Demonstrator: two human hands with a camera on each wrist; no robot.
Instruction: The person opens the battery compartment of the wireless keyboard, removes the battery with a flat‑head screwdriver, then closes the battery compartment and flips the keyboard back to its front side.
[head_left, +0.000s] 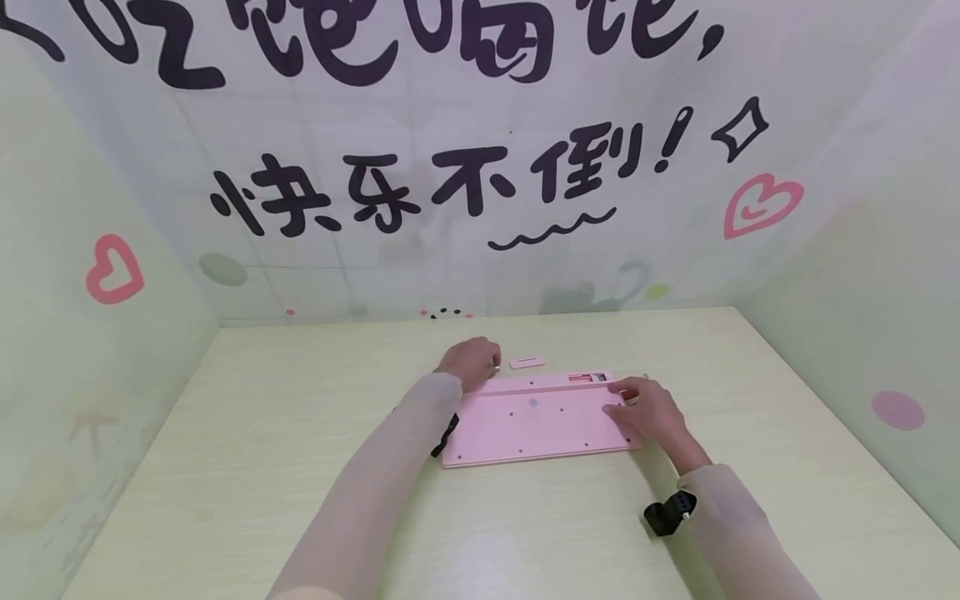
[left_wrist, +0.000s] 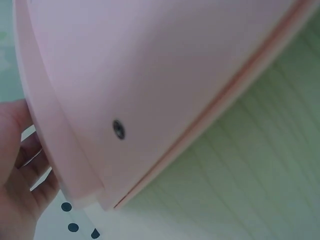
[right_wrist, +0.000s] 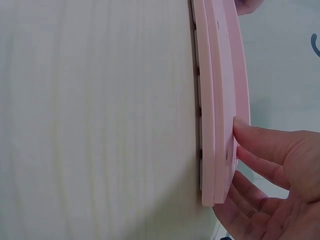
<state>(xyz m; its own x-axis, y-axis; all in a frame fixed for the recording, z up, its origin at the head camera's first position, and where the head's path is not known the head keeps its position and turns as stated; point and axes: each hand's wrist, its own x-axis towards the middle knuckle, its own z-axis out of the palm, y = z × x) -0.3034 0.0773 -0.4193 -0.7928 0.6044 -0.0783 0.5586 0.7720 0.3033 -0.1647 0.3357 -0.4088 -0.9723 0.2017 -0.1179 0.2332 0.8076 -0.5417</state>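
Note:
A pink keyboard lies face down on the table, its underside dotted with small screws. At its far right edge an uncovered compartment shows a red inside. My left hand is at the far left corner with fingers curled; a small silvery piece shows at its fingertips, too small to identify. In the left wrist view the left hand is beside the keyboard edge. My right hand grips the keyboard's right end; the right wrist view shows its thumb against the pink casing.
Behind the keyboard lies a small pink cover on the pale wooden table. A printed backdrop with black lettering stands at the table's back, with side panels left and right. Each wrist wears a black camera.

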